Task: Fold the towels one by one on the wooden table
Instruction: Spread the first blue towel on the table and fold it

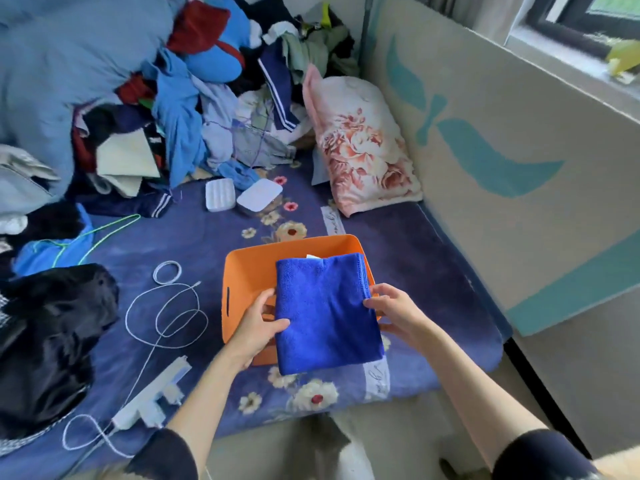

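Two hands on folded blue towel (327,313) over orange basket (249,271), left hand (258,327) fingers clamped at nine o'clock edge, right hand (393,311) fingers pinching three o'clock edge.

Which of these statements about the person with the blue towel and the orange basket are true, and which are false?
1. Both hands grip the folded blue microfibre towel, the left hand on its left edge and the right hand on its right edge. True.
2. The towel is held over a round green bucket. False: it is over a rectangular orange plastic basket.
3. The basket sits on a blue floral blanket. True.
4. The pink floral pillow lies inside the basket. False: it lies beyond the basket, against the wall panel.
5. A white cable lies looped on the blanket, left of the basket. True.
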Available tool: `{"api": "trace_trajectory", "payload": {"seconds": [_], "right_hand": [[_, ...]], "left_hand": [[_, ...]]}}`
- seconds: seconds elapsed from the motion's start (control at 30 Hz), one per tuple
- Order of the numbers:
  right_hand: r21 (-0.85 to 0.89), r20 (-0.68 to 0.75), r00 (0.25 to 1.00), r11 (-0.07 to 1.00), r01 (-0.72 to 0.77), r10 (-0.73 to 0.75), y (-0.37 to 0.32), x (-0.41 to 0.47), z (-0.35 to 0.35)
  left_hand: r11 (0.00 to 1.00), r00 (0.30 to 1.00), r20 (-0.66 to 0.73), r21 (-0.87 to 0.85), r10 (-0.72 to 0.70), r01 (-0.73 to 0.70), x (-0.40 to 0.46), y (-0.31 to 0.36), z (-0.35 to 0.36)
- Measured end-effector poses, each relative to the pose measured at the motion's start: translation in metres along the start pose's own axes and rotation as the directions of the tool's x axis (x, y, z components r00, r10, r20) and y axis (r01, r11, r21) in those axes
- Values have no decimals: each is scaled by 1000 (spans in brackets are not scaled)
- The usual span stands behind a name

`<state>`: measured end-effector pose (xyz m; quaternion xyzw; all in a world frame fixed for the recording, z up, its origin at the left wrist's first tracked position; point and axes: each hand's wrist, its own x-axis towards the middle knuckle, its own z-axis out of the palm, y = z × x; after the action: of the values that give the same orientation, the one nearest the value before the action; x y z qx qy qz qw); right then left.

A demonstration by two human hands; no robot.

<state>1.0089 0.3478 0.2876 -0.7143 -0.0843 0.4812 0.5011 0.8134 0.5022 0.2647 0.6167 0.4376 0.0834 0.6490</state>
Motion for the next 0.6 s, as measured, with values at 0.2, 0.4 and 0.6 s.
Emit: {"api": "trace_trajectory", "payload": {"seconds": [0.2, 0.4, 0.6], "right_hand": [[-60, 27, 996, 995, -82, 83, -31, 103, 20], [-190, 2, 985, 967, -168, 172, -23, 192, 45], [-332, -20, 943, 887, -320, 333, 36, 252, 70]], "left_hand": [[994, 991, -127, 96, -35, 47, 78, 12, -13], [975, 966, -218, 139, -139, 171, 152, -8, -15], [919, 912, -249, 143, -325, 366, 196, -80, -13]]}}
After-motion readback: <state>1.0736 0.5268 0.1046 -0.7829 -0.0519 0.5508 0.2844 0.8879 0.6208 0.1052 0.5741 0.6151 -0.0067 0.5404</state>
